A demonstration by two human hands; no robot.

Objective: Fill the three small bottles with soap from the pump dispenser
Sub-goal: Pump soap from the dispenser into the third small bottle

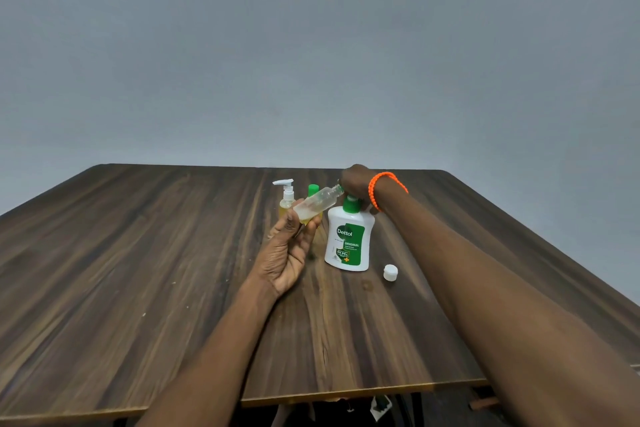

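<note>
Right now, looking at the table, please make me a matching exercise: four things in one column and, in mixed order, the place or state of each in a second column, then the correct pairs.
Things:
1. clear small bottle
2. Dettol dispenser
3. white cap
4. white-pump small bottle

Places or states:
A. lies loose on the table, right of the dispenser
B. tilted, held in the left hand
C. stands upright at the back left
D. right hand is on its pump

Pairs: 1-B, 2-D, 3-A, 4-C

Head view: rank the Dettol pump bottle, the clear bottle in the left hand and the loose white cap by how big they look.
1. Dettol pump bottle
2. Clear bottle, held tilted, slightly farther back
3. White cap
</note>
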